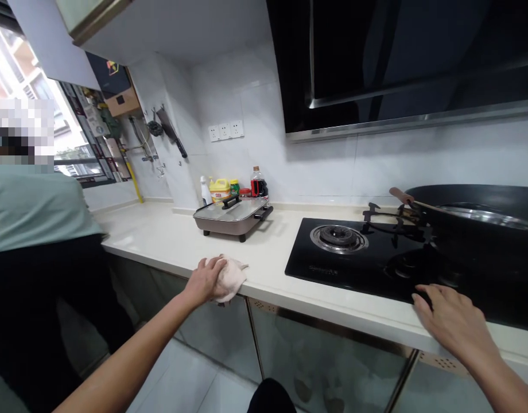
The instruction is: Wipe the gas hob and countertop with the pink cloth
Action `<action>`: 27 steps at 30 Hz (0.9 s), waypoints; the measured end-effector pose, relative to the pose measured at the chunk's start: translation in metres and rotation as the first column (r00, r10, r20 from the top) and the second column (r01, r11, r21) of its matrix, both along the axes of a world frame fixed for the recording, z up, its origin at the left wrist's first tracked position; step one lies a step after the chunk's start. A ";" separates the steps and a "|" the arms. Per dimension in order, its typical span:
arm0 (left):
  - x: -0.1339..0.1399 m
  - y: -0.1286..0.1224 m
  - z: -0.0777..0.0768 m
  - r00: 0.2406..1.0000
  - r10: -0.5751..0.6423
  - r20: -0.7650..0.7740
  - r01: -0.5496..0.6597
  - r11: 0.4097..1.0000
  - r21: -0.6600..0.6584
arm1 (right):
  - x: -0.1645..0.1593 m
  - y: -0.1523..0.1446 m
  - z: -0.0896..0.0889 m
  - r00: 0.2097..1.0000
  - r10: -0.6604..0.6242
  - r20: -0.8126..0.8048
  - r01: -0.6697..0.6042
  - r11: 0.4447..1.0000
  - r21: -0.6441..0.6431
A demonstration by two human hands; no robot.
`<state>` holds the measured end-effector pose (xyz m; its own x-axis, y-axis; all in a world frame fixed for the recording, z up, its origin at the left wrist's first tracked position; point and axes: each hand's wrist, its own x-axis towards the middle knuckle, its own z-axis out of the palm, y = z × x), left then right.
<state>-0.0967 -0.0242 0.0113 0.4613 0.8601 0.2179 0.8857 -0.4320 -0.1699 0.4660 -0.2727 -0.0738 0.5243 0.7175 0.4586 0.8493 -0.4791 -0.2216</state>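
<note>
Holding in half-curled fingers of the left hand (205, 281) a pale cloth (231, 281) draped over the desk's (270, 255) front edge, apparently wiping and next needing even pressure there, while resting the right hand (453, 318), loosely open and empty, at the gas hob's (354, 281) front edge.

Cloth (232, 279), seemingly pale pink

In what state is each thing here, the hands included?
Left hand, curled over the cloth.
Cloth, crumpled, hanging partly off the counter.
Right hand, loosely open at the cooktop's front edge.
Brown pan, lid on.
Left burner, no flame visible.
Wok, standing on the cooktop.
Knife, hanging on the wall.
Sockets, nothing plugged in.
Cabinet doors, closed.
</note>
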 end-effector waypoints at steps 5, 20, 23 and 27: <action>0.023 -0.023 -0.023 0.999 -0.040 0.031 0.035 0.989 0.142 | -0.006 0.000 0.003 1.000 -0.006 -0.001 0.006 1.000 0.003; 0.198 -0.116 -0.075 0.943 -0.325 0.075 0.313 0.940 0.135 | -0.019 -0.005 0.022 0.997 -0.041 -0.068 0.032 0.991 -0.128; 0.266 -0.148 -0.089 0.842 -0.539 0.039 0.510 0.816 0.272 | -0.014 -0.005 0.018 0.996 -0.043 -0.072 0.034 0.992 -0.123; 0.333 -0.189 -0.092 0.733 -0.677 -0.061 0.605 0.609 0.513 | 0.000 -0.004 0.004 0.996 -0.056 -0.069 0.050 0.995 -0.081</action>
<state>0.2365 -0.2128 -0.0806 0.7909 0.1216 0.5997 0.4409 -0.7928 -0.4207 0.4661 -0.2771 -0.0695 0.5917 0.7206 0.3613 0.8058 -0.5413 -0.2400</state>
